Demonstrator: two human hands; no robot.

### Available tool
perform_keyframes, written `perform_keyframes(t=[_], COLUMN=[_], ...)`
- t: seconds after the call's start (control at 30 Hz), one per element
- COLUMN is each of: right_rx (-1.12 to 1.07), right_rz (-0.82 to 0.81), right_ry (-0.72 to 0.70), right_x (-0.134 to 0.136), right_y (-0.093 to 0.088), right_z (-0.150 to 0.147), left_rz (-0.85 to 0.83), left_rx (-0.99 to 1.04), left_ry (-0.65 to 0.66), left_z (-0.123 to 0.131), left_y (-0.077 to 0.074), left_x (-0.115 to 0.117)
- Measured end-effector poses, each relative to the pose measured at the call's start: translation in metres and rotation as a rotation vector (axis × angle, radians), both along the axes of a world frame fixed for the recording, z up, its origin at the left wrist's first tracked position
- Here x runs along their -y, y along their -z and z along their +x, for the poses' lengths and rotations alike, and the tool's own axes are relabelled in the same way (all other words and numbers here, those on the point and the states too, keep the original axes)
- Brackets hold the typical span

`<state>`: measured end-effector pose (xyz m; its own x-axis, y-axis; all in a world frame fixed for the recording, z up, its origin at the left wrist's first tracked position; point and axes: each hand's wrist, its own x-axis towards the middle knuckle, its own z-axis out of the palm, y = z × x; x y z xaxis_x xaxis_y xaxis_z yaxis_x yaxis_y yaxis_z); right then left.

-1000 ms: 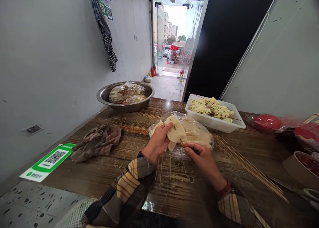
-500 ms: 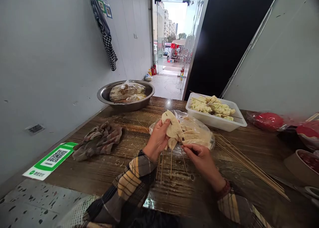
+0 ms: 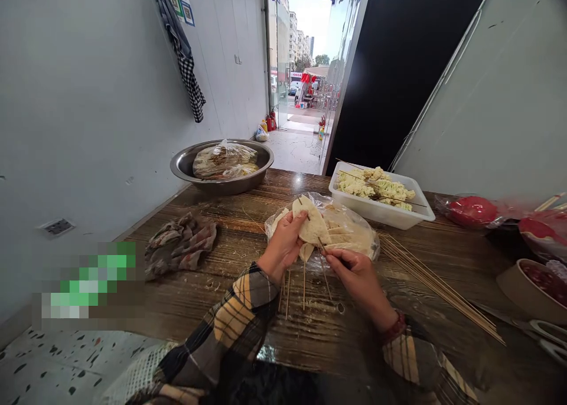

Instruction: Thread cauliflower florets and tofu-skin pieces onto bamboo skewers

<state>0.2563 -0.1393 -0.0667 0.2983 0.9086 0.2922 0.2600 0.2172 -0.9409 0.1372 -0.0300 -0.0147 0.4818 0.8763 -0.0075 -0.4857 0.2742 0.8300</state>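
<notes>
My left hand (image 3: 282,245) is closed around folded pale flat wrappers (image 3: 312,227) threaded on several thin bamboo skewers that hang down below it. My right hand (image 3: 349,270) pinches one skewer (image 3: 325,273) that runs up into the wrapper. Both hands hover over the wooden table (image 3: 248,287), just in front of a clear plastic bag of more wrappers (image 3: 354,235).
A white tub of pale skewered food (image 3: 381,193) stands behind the bag. Loose skewers (image 3: 438,293) lie to the right. A metal basin with bagged skewers (image 3: 221,164) sits at the far left, a crumpled rag (image 3: 179,248) nearer. Red bagged items (image 3: 473,210) and a bowl (image 3: 529,287) are at the right.
The wrapper and both hands have lifted slightly and shifted a little away from me; the skewer tip now shows above the wrapper's top edge.
</notes>
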Motion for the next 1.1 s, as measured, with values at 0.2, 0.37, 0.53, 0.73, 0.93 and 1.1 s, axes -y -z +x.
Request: perform_keyframes(t=[0.2,0.37,0.53,0.73,0.93,1.1], right_rx=[-0.141,-0.351,-0.499,-0.664,-0.722,-0.506], right_rz=[-0.066,-0.107,-0.243,-0.268,-0.199,-0.233], right_ry=[0.116,0.223,0.166,0.051,-0.023,-0.08], right_x=[0.024,0.057,0.076,0.045,-0.015,-0.036], right_y=[-0.008,0.002,0.014,-0.002,-0.018,-0.01], right_z=[-0.002,0.0,-0.006,-0.024,-0.039,-0.042], left_rz=[0.178,0.492,0.913,1.023,0.982,0.978], left_rx=[-0.103,-0.358,-0.847,-1.049,-0.958,-0.943], left_ry=[-0.139,-0.394,-0.469,-0.466,-0.494,-0.489], left_z=[-0.016,-0.028,-0.035,-0.035,-0.035,-0.036], left_y=[-0.012,-0.01,0.004,0.021,0.016,0.011], left_x=[-0.013,-0.033,-0.048,-0.058,-0.061,-0.057])
